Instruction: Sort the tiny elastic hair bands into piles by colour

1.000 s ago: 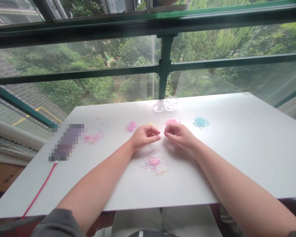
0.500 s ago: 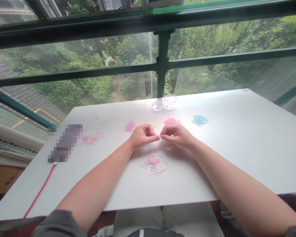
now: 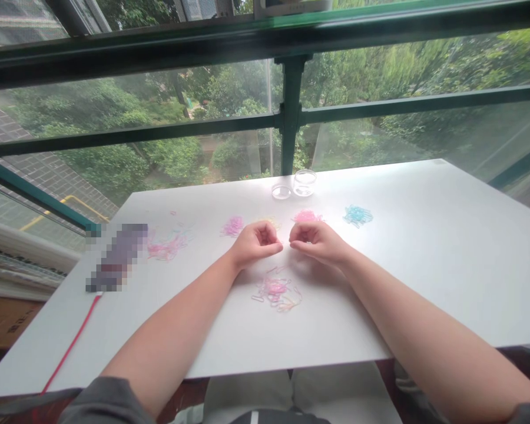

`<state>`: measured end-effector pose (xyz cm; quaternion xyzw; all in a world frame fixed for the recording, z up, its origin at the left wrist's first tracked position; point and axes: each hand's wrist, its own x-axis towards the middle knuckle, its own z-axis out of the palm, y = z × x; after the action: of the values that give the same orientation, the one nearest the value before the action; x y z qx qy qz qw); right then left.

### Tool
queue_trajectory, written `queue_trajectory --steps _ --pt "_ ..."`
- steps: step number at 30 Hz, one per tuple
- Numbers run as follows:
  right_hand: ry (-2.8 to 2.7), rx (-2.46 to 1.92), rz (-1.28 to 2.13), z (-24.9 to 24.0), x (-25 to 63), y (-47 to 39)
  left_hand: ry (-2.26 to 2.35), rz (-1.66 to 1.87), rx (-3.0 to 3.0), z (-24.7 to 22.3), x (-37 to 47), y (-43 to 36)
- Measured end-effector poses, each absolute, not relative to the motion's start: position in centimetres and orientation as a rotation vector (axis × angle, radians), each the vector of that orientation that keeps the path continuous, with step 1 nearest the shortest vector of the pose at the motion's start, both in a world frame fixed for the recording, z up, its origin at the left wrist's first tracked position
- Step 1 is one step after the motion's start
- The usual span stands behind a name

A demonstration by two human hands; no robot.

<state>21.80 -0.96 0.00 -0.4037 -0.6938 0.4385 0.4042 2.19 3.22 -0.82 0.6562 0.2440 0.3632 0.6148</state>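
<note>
My left hand (image 3: 259, 242) and my right hand (image 3: 314, 240) face each other above the white table, thumbs and fingertips pinched, a small gap between them. Whatever they pinch is too small to make out. Just in front of me lies a loose pile of mixed pink, lilac and pale yellow rubber bands (image 3: 275, 288). Behind the hands are sorted heaps: purple bands (image 3: 232, 226), yellow bands (image 3: 270, 222) partly hidden by my left hand, pink bands (image 3: 307, 217) partly covered by my right hand, and blue bands (image 3: 358, 215) off to the right.
A clear round jar (image 3: 304, 184) and its lid (image 3: 281, 192) stand at the table's far edge. More mixed bands (image 3: 168, 242) are scattered at left, beside a blurred-out dark object (image 3: 119, 256) with a red cord (image 3: 73, 341). Green railing (image 3: 291, 118) borders the white table (image 3: 446, 265).
The fingertips of my two hands have drawn slightly apart, from nearly touching to a small gap. The piles and the jar have stayed in place.
</note>
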Motion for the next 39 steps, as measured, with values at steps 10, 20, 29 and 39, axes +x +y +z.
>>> queue_trajectory --steps 10,20,29,39 --pt "-1.761 -1.038 1.126 -0.6 21.4 -1.0 0.603 0.788 1.465 -1.1 2.4 3.1" --pt "-1.747 -0.943 1.089 -0.4 21.1 -1.0 0.638 0.747 1.469 -1.2 2.2 3.1" --pt "-1.691 -0.877 1.184 -0.6 20.6 -1.3 0.616 0.743 1.505 -0.8 2.4 2.9" --pt "-1.550 -0.887 1.245 -0.1 20.2 -1.3 0.633 0.736 1.584 -1.0 2.4 3.1"
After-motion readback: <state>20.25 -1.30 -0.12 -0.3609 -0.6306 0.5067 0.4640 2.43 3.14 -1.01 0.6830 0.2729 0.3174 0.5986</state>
